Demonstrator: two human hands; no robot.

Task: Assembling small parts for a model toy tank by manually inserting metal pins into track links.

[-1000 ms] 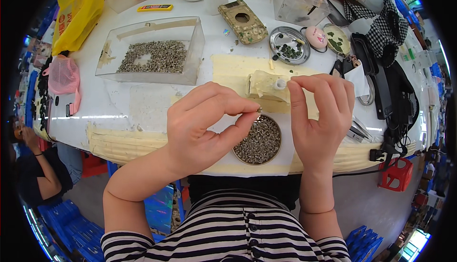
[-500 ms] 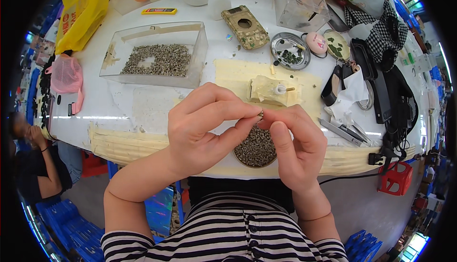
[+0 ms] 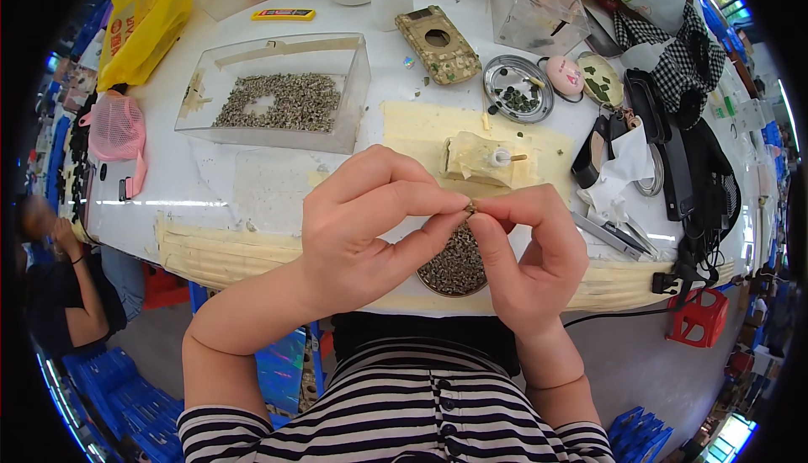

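Over the near edge of the table, my left hand [image 3: 358, 231] and my right hand [image 3: 534, 252] meet fingertip to fingertip. Between them they pinch a tiny metallic piece [image 3: 471, 208], mostly covered by the fingers. Both hands are closed, thumb against index finger. Right below, partly behind my hands, a heap of small grey-brown metallic pieces [image 3: 455, 263] fills a round dish [image 3: 453, 295]. Just beyond the fingers stands a block wrapped in cream tape [image 3: 461, 156], with a white fitting and a thin brass-coloured rod [image 3: 518, 158] on it.
A clear box [image 3: 261, 136] with many similar pieces stands left. Farther back lie a camouflage-patterned case [image 3: 438, 46] and a round tin [image 3: 491, 108] with dark green bits. Tweezers [image 3: 608, 231] and a white tissue [image 3: 621, 168] lie right. Another person [image 3: 71, 286] sits far left.
My right thumb has come up against the index finger, closing on the tiny piece. My hands stay together above the dish.
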